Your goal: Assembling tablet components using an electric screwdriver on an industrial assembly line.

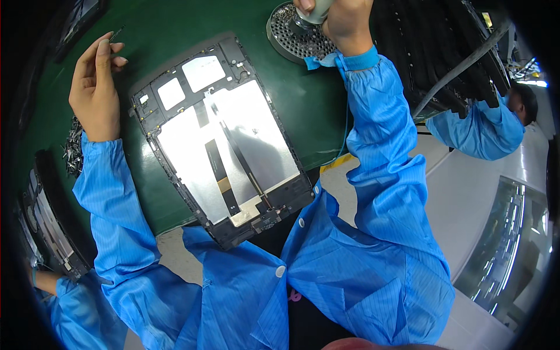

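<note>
An opened tablet housing (pixel 265 131), black-framed with a silver metal plate and flat ribbon cables, lies tilted on the green table, its near end reaching over the edge toward my lap. Left of its far end, my left hand (pixel 99 87) is raised, thumb and fingers pinching a small thin dark part (pixel 118 33). At the top, my right hand (pixel 349 22) is closed round a pale, rounded tool (pixel 317 13) whose kind I cannot make out. The tool is over a round metal tray (pixel 281 42) with many small holes and tiny screw-like pieces.
A heap of small black parts (pixel 74 149) lies beside my left forearm. More tablet housings (pixel 51 219) stand at the left. At right are a black slotted rack (pixel 429 46) and a grey cable (pixel 464 69). Blue-sleeved co-workers (pixel 481 131) sit at both sides. A blue cord (pixel 346 119) hangs from my right wrist.
</note>
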Demonstrator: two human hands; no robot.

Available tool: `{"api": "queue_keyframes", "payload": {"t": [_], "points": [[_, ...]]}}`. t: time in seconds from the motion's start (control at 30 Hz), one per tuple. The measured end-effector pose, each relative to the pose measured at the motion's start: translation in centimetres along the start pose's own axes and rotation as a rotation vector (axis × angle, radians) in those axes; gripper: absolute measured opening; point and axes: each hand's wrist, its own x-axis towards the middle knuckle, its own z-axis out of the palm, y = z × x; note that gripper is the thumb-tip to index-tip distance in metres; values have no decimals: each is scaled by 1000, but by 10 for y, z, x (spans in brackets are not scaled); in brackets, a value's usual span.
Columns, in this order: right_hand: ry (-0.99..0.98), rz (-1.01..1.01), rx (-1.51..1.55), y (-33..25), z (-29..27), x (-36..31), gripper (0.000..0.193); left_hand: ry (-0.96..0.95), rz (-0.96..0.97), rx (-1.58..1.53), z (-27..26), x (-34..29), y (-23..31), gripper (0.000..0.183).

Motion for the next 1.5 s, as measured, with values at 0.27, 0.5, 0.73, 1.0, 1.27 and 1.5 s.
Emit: {"api": "queue_keyframes", "payload": {"t": [0.27, 0.5, 0.73, 1.0, 1.27, 1.5], "points": [[5, -9, -5, 2, -3, 2, 17, -110, -220, -129, 25, -35, 19, 30], [14, 3, 41, 3, -4, 1, 14, -119, -180, -180, 50, -39, 29, 26], [1, -18, 63, 4, -8, 1, 14, -171, -208, -144, 67, -46, 41, 31], [28, 13, 103, 6, -4, 1, 12, -81, -116, -186, 35, -31, 25, 31], [47, 5, 67, 4, -4, 1, 11, -92, -101, -226, -2, -16, 17, 34], [59, 18, 57, -5, 5, -2, 12, -267, -128, -47, -20, -15, 14, 23]]}}
